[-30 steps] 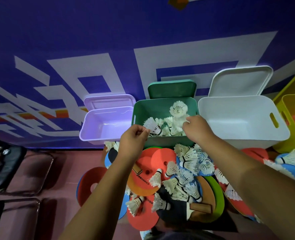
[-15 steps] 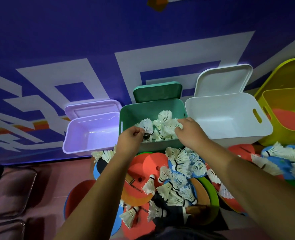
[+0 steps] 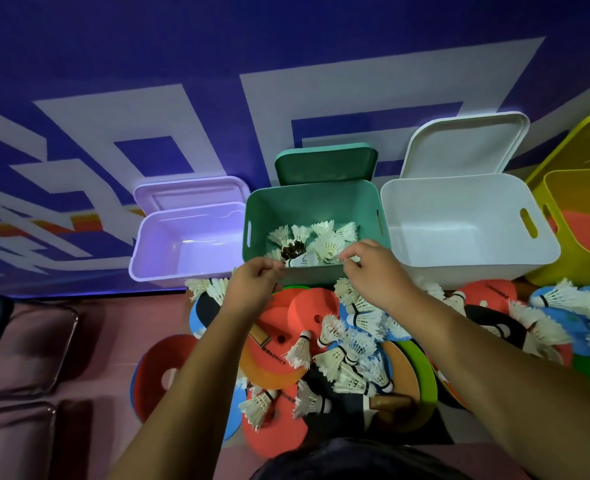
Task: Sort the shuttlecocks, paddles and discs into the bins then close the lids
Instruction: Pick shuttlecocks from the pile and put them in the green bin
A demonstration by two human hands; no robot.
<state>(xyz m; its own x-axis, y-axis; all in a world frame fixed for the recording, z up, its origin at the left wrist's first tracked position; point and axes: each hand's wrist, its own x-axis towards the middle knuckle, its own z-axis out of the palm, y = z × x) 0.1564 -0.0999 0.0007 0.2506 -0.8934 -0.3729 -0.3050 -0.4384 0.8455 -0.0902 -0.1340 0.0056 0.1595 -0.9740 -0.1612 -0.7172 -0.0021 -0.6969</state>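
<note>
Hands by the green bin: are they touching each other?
Apart. The head view shows a clear gap between left hand and right hand; the green bin shows through it.

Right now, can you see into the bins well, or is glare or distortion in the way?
Head view: dim overall; violet glare on the floor of the purple bin; shuttlecocks in the green bin sharp; wide-angle lens bends the wall stripes; chairs lower left lost in shadow.
</note>
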